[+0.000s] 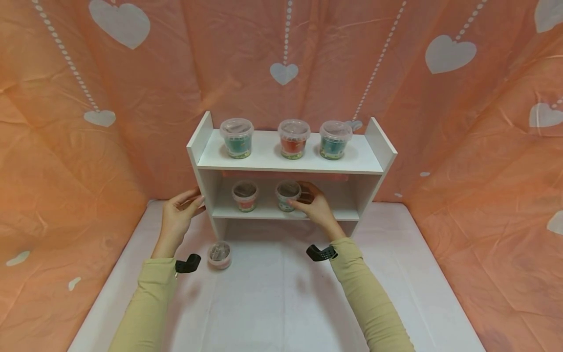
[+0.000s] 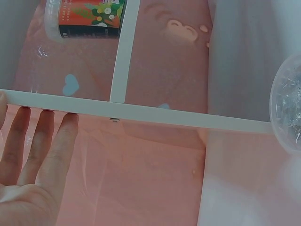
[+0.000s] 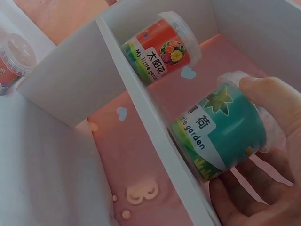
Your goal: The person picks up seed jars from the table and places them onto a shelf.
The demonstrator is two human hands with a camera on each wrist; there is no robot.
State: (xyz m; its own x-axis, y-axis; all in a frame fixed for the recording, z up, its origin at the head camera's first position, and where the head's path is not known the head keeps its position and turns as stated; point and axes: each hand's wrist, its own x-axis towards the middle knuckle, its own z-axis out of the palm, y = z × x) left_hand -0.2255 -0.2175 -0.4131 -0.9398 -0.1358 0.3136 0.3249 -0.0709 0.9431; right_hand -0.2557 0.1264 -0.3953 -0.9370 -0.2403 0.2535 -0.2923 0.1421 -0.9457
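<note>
A white shelf [image 1: 283, 215] stands on the table. My left hand [image 1: 178, 217] holds its left side panel [image 2: 155, 113]; three fairly straight fingers touch the outer face and a digit overlaps the front edge. On the middle board, my right hand [image 1: 317, 205] grips a lidded plastic cup with a teal label [image 3: 225, 127], thumb near the lid and fingers around the lower side. Left of it on that board sits a red-labelled cup [image 1: 245, 196], apart from the hand. Another lidded cup [image 1: 219, 255] stands on the table at the shelf's front left.
The top board carries a teal cup [image 1: 237, 139] at left, a red cup [image 1: 293, 139] near the middle and another teal cup [image 1: 334, 140] at right. A pale cloth covers the table [image 1: 264, 303]. Orange sheeting with white hearts [image 1: 242, 63] hangs behind and at both sides.
</note>
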